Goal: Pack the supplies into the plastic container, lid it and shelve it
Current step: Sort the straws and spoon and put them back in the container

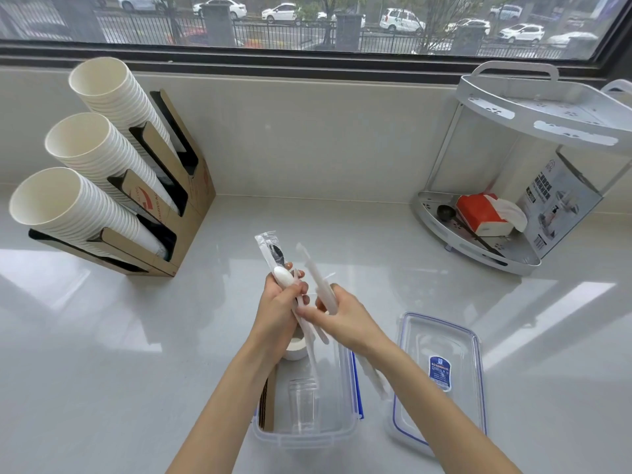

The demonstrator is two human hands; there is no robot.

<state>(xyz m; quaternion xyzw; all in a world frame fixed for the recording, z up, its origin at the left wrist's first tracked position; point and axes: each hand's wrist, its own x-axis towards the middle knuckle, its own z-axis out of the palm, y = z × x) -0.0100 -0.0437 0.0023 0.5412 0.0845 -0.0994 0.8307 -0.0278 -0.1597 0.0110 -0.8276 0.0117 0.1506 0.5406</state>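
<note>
A clear plastic container (345,429) with blue clips sits near the counter's front edge, below my hands. Inside it lie clear plastic cups (302,401), brown cardboard sleeves (267,401) and a white paper cup (297,350). Its clear lid (444,333) with a blue label lies flat to the right. My left hand (278,302) is shut on a bundle of wrapped spoons (273,260), white and black, pointing up. My right hand (342,318) is shut on wrapped white straws (318,278), right beside the left hand, above the container's far end.
A cardboard holder with three slanted stacks of white paper cups (99,172) stands at the back left. A white two-tier corner shelf (533,138) stands at the back right, with a red tissue pack (482,213), a black scoop and a printed box on its lower tier.
</note>
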